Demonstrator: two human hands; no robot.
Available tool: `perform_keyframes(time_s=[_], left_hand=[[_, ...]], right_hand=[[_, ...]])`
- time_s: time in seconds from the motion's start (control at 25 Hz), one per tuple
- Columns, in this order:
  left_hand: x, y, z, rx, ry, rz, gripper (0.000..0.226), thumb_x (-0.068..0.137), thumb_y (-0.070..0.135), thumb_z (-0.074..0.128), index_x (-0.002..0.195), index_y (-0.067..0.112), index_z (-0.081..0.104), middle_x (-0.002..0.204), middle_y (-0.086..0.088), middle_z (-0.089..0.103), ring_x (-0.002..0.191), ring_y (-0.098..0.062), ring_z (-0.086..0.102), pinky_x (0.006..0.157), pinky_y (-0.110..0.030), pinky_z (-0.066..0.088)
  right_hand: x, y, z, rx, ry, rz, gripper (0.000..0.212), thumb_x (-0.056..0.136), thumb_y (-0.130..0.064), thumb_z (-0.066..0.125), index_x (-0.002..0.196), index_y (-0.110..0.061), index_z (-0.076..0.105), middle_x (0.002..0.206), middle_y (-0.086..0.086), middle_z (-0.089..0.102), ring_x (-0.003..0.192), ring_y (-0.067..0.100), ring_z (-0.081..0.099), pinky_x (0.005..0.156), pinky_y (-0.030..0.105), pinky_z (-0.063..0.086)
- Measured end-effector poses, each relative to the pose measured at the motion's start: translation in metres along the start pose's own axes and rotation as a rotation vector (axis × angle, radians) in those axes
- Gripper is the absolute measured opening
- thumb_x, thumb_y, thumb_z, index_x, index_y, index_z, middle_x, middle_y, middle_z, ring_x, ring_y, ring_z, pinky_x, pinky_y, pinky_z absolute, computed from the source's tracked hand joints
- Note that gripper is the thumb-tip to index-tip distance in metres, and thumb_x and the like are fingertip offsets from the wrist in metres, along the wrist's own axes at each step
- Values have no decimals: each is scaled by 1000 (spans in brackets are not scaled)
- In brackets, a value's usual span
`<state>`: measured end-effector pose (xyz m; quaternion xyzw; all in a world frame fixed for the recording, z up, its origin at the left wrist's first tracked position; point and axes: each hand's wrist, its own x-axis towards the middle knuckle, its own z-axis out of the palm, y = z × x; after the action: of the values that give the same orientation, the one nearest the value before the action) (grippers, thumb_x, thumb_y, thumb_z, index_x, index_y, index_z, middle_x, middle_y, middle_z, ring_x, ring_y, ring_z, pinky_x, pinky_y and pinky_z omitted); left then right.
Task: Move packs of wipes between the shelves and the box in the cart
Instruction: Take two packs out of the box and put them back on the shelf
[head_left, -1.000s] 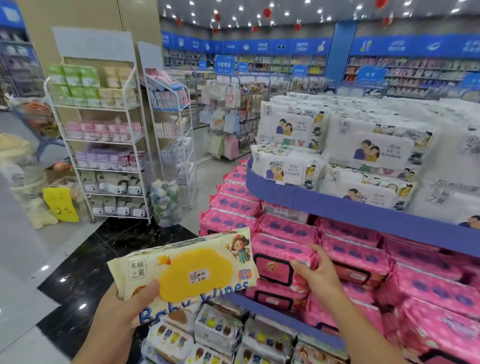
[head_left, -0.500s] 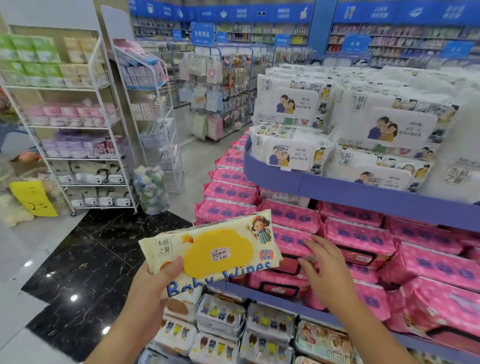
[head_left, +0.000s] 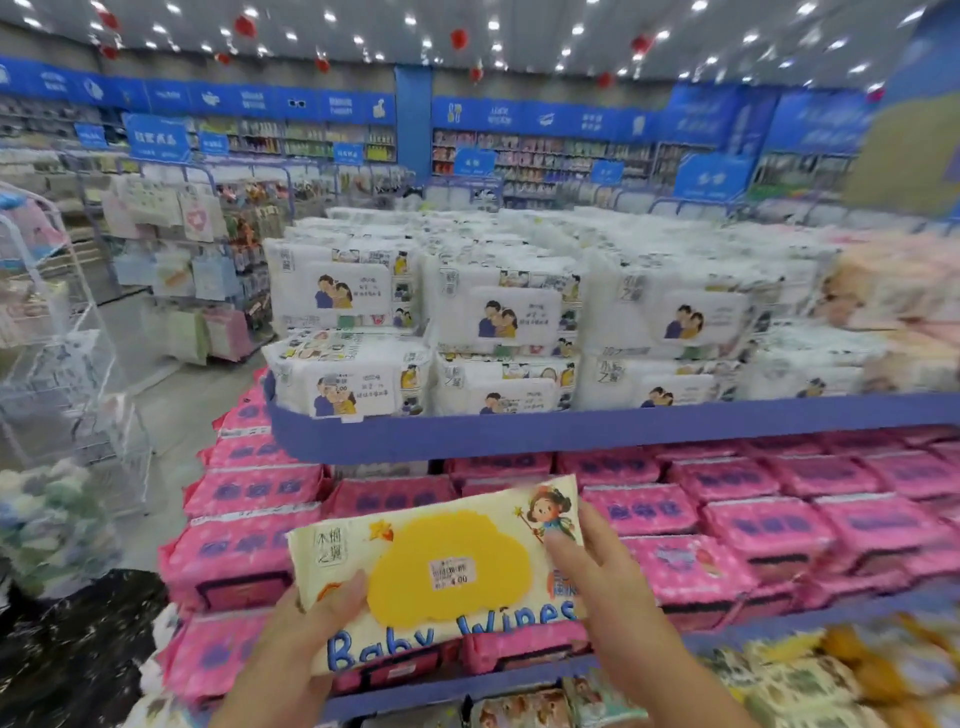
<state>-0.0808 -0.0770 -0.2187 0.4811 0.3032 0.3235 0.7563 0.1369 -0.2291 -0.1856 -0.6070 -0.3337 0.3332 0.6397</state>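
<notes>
Hold the soft, squishy, light-looking baby wipes pack by both ends: gripped by the left hand, touched by the right hand with straight fingers

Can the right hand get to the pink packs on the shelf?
Probably yes: the right hand touches the end of the yellow pack, and the pink packs lie uncovered right beside it, with nothing between.
</notes>
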Motion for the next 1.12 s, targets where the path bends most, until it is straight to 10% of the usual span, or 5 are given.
perform_keyframes(time_s=[0.4, 0.6, 0.84, 0.96, 1.12], left_hand=[[-1, 34, 267, 202, -502, 129, 107, 24, 69, 93, 118, 22, 73, 114, -5, 78, 103, -28, 76, 91, -47, 54], [-21, -15, 413, 246, -618, 162, 105, 19, 71, 93, 111, 23, 74, 108, -1, 80, 92, -19, 78, 76, -38, 59], [-41, -131, 570, 267, -777, 21, 107, 25, 64, 96, 118, 19, 68, 104, -3, 81, 81, -20, 79, 57, -25, 60], [-42, -197, 626, 268, -743, -146, 53, 76, 35, 78, 123, 13, 65, 102, -2, 81, 81, -18, 79, 62, -28, 60], [-22, -283, 686, 362, -754, -293, 77, 54, 55, 87, 120, 22, 64, 105, 5, 80, 94, -18, 77, 95, -43, 52]], right_hand=[[-76, -88, -214, 85, 355, -298, 32, 89, -36, 63, 120, -27, 68, 118, 4, 75, 100, 22, 73, 72, 26, 54], [-139, -95, -358, -50, 475, -305, 23, 102, -22, 56, 124, -17, 63, 100, -29, 73, 92, -8, 68, 69, 11, 51], [-209, -68, -530, -2, 613, -241, 47, 80, -58, 71, 121, -38, 66, 129, 5, 69, 120, 34, 64, 104, 59, 47], [-236, -41, -595, 12, 632, -171, 61, 71, -65, 78, 121, -33, 67, 126, 9, 71, 116, 36, 67, 103, 59, 48], [-241, 9, -677, 68, 717, -44, 52, 80, -48, 71, 123, -19, 67, 117, 14, 75, 103, 35, 73, 85, 47, 58]])
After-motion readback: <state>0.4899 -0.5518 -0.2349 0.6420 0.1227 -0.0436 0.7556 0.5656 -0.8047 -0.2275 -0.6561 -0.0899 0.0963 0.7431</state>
